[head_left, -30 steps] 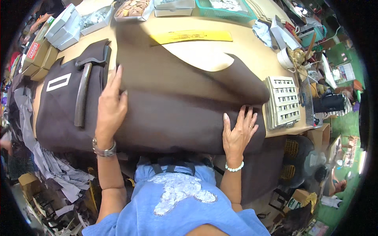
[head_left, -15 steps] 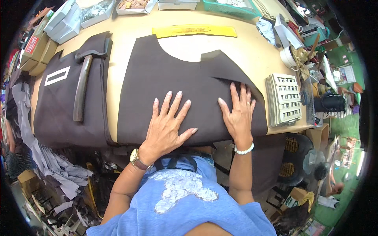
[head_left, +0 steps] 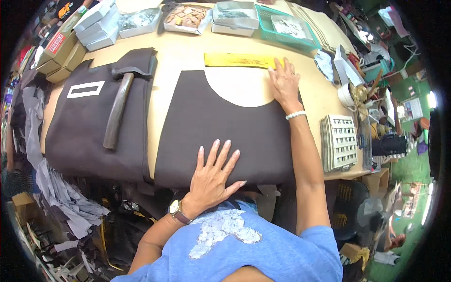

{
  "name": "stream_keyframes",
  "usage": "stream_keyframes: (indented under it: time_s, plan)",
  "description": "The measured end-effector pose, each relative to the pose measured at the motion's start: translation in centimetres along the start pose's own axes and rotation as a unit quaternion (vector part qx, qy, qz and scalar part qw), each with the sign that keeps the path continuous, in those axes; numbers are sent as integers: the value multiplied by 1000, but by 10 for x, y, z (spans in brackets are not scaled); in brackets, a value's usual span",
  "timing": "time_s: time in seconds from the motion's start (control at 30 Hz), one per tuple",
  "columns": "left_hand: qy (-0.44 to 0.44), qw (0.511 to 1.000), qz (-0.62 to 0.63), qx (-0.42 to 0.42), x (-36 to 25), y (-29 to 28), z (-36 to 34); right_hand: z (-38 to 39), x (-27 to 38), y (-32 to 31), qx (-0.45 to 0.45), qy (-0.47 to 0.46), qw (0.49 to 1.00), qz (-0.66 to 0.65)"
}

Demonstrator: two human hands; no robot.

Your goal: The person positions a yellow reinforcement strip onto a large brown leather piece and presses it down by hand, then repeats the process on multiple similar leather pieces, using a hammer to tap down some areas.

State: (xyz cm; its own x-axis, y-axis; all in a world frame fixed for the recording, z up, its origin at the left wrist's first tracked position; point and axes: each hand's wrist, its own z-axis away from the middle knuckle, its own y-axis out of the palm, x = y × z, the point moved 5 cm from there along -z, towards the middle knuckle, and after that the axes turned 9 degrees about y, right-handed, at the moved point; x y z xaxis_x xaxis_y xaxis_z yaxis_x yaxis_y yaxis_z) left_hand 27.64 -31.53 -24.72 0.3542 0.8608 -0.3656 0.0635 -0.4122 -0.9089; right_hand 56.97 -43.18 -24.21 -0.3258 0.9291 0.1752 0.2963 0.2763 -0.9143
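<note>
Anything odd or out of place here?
Grey scraps hang crumpled left of the table, messy beside the flat dark cloth under the left hand. No spill shows on the tabletop.

On the desk (head_left: 176, 54), a cloth panel (head_left: 225, 122) lies in the middle, the left hand (head_left: 212, 176) on its near part, the right hand (head_left: 284, 84) over its far right corner. Behind it lies a strip (head_left: 239, 59), its right end at the right hand's fingertips. Left of the panel is a cloth stack (head_left: 80, 136) with a hammer (head_left: 118, 110) on top; right of it, a card stack (head_left: 342, 142). Beyond the strip stand boxes (head_left: 233, 29) and a basket (head_left: 287, 43).
</note>
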Motion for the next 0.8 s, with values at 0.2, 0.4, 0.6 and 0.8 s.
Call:
stream_keyframes:
  time_s: [0.2,0.4,0.6,0.8]
  plan:
    - [-1,1000,-7,-5,1,3,3,-33,32,35,17,-20,998,-54]
    - [-2,1000,-12,-14,-1,6,5,-32,42,-5,-16,-87,985,-146]
    - [-20,1000,-4,-14,0,8,8,10,74,-92,-19,-75,948,-309]
    - [22,997,-3,-73,-6,-7,4,96,74,-91,-16,-154,967,-201]
